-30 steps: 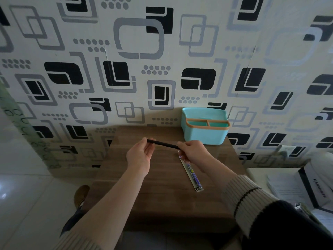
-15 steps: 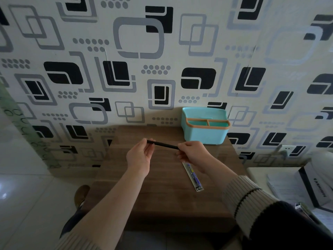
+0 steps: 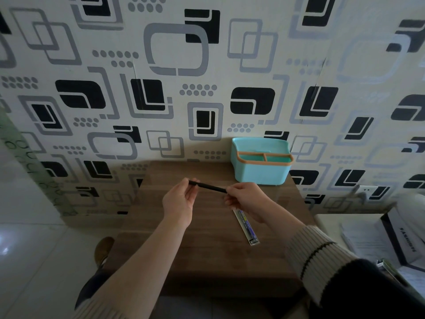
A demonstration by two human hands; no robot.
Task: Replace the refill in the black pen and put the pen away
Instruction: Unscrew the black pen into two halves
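A small brown wood-grain table [image 3: 207, 261] stands against a wall papered in black, grey and cream squares and dots [image 3: 174, 88], with pale glossy floor tiles [image 3: 27, 261] to its left. Above the tabletop, 2 hands hold the slim black pen [image 3: 208, 187] level: the left hand [image 3: 180, 201] pinches 1 end between thumb and fingers, the right hand [image 3: 245, 198] is closed round the other. A flat clear refill packet [image 3: 247, 229] lies on the wood just below the right wrist. A turquoise plastic organiser with an orange rim [image 3: 262, 173] sits at the table's back right corner, touching the wall.
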